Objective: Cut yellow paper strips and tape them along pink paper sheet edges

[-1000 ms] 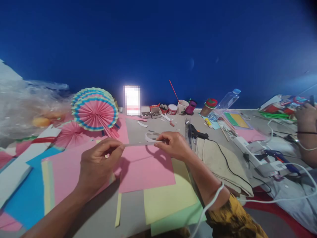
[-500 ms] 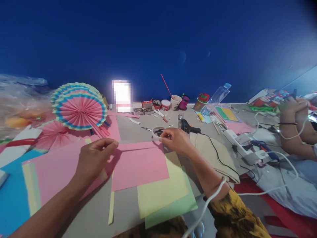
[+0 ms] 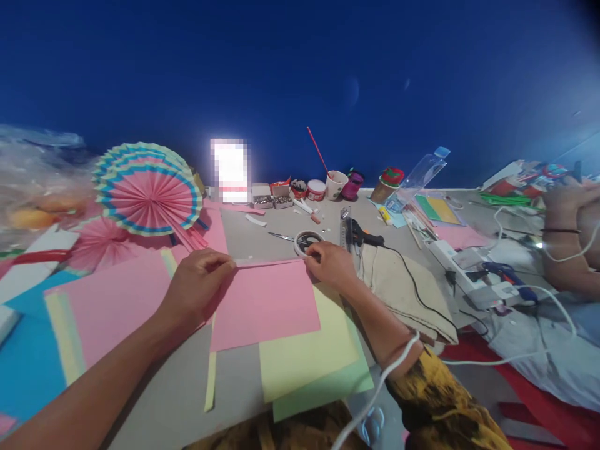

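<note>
A thin translucent strip of tape [image 3: 269, 262] is stretched along the top edge of a pink sheet [image 3: 267, 306]. My left hand [image 3: 206, 278] pinches its left end, at the sheet's upper left corner. My right hand [image 3: 330, 265] pinches the other end near the upper right corner, beside a white tape roll [image 3: 298, 245]. Scissors [image 3: 282, 237] lie partly behind the roll. Under the pink sheet are a yellow sheet [image 3: 304, 369] and a green sheet [image 3: 323, 395]. A narrow yellow strip [image 3: 210, 382] lies below the pink sheet's left side.
Pleated paper fans [image 3: 152, 194] stand at the left. A black glue gun [image 3: 368, 237] and folded cloth [image 3: 405, 290] lie right of my right hand. Farther right are a power strip [image 3: 452, 265] and another person's arm [image 3: 562, 231]. Cups and a bottle [image 3: 424, 170] line the wall.
Both hands have come down slightly, bringing the strip from just above the pink sheet onto its top edge. The camera view has shifted a little.
</note>
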Tool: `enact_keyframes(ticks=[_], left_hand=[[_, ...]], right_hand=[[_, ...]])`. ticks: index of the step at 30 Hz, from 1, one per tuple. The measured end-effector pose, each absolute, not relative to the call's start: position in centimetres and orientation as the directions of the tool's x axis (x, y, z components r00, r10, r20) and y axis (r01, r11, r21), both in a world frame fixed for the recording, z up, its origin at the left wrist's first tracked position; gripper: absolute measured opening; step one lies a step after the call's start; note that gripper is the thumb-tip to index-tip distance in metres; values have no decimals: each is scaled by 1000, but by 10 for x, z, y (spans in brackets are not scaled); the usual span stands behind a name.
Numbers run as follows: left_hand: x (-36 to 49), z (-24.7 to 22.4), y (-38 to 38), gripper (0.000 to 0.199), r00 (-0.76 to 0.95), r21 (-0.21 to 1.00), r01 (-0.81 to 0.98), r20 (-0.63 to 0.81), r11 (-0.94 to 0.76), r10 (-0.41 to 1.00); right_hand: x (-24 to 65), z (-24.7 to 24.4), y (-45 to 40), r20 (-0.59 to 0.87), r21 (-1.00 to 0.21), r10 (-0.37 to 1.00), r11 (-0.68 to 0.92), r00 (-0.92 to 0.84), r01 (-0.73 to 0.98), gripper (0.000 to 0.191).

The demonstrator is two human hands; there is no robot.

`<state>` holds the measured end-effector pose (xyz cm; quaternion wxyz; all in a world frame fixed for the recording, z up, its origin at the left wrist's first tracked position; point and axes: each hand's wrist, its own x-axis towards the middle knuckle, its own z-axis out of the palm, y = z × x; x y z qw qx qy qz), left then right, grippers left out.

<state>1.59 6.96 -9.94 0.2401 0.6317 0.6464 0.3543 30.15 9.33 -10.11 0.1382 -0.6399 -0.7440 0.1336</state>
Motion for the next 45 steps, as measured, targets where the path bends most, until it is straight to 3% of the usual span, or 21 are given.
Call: enact_keyframes(ticks=[24, 34, 45], left_hand=[[-11, -101, 87, 29, 107, 719, 685, 61, -118, 992], [-8, -102, 87, 27, 84, 738, 666, 62, -103, 994], [-4, -105, 83, 24, 1, 784, 619, 55, -44, 998]], right_hand=[[300, -106, 90, 46, -341, 984, 180, -175, 923, 26], [310, -98, 93, 5, -355, 981, 185, -196, 916, 37], [309, -100, 94, 6, -354, 986, 156, -164, 922, 29]])
